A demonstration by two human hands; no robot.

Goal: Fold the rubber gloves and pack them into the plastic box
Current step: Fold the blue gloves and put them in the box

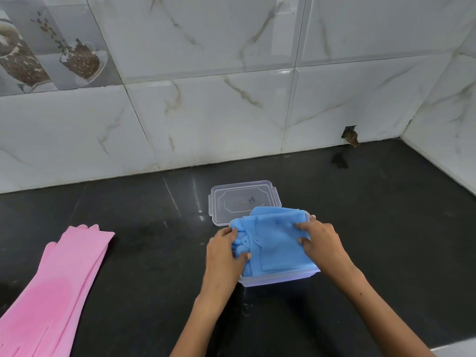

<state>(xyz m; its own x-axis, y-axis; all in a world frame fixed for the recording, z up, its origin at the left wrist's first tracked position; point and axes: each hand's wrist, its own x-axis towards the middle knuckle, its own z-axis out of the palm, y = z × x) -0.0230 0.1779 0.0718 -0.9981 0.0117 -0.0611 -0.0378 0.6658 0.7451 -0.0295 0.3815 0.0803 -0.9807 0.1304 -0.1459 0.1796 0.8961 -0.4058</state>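
Folded blue rubber gloves (277, 246) fill the clear plastic box (278, 279) in the middle of the black counter and stick up above its rim. My left hand (224, 256) grips their left side, thumb curled under the folded fingers. My right hand (320, 242) presses down on their right side with thumb and fingers pinching the top layer. The box's clear lid (243, 200) lies flat just behind the box. A pair of pink rubber gloves (55, 287) lies stretched out flat at the left of the counter.
The black stone counter (144, 253) runs to a marble-tiled wall (206, 112) at the back and right. A small hole with debris (349, 136) sits at the wall's base, with a dark smudge (339, 161) below it.
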